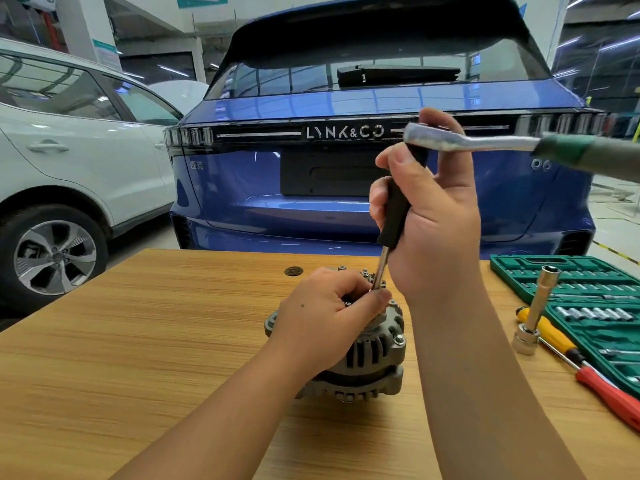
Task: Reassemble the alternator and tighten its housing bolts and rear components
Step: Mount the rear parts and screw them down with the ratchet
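Gripping a black-handled driver (398, 206) upright, the right hand (429, 216) sets its shaft on the alternator (374, 355), mid-table (138, 341); a ratchet (485, 142) crosses above. The left hand (325, 317) curls over the alternator's top. A green socket case (588, 292) lies right.

grey finned alternator (372, 355) upright on wooden table, rear up.

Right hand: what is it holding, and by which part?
The right hand grips a black-handled driver around its handle, with a ratchet wrench on top; the shaft points down into the alternator.
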`<state>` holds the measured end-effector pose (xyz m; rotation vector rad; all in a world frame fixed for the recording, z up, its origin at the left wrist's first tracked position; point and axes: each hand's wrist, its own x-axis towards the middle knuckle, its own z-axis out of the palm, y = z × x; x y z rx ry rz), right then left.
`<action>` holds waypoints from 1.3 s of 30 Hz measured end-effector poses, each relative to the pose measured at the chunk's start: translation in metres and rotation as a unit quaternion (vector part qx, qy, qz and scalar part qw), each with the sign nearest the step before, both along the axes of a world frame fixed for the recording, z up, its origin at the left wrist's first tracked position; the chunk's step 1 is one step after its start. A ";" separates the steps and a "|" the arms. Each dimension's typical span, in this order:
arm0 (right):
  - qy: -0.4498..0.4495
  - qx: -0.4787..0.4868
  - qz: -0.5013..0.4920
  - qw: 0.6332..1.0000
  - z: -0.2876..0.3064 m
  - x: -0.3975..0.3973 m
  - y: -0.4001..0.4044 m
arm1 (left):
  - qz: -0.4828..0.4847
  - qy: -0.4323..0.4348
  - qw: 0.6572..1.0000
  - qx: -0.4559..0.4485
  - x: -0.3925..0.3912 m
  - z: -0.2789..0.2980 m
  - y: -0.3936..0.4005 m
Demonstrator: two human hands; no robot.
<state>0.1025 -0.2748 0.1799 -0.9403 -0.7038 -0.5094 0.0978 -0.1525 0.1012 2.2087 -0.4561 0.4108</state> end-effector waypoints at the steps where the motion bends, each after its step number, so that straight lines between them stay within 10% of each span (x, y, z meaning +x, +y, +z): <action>1: -0.012 -0.002 -0.008 1.000 -0.001 0.001 0.001 | 0.001 0.001 1.000 -0.002 0.000 0.000 0.000; 12: 0.006 0.012 0.232 0.973 0.002 -0.003 -0.003 | -0.002 0.012 0.999 -0.040 -0.005 0.003 0.000; 20: 0.076 0.014 -0.006 0.997 0.007 -0.010 -0.003 | -0.002 -0.001 1.000 -0.017 -0.002 0.001 0.000; 27: 0.085 0.009 0.167 0.982 0.007 -0.004 -0.011 | -0.004 0.006 1.000 -0.019 -0.001 0.000 0.001; 39: -0.037 -0.032 0.022 0.999 -0.001 -0.005 0.008 | -0.007 -0.006 1.000 -0.016 0.001 -0.002 0.002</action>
